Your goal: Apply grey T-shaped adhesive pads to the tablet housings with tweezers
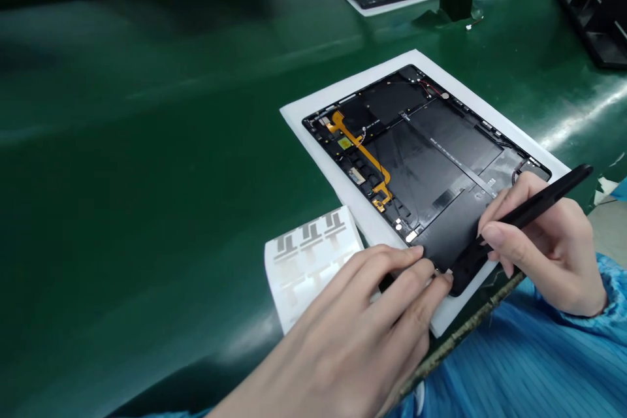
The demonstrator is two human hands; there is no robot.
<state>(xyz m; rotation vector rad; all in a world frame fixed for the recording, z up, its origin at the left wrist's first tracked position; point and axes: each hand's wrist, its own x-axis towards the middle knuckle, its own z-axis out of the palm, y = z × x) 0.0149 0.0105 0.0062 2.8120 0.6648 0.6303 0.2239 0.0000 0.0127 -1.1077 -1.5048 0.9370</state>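
Left hand (pixel 362 313) is lying open, fingertips (pixel 416 253) pressing the near edge of an opened tablet back panel (pixel 406 163), while the right hand (pixel 543 248) is gripping a black pen-shaped tool (pixel 539 199) between thumb and fingers, its lower end lying at that same edge. The panel is sitting on a white sheet (pixel 343 90) on the green tabletop (pixel 147 144). An orange flex cable (pixel 362 150) is lying in place, black film is covering most of the panel, and grey T-shaped labels (pixel 308 255) are remaining on their backing beside the left hand.
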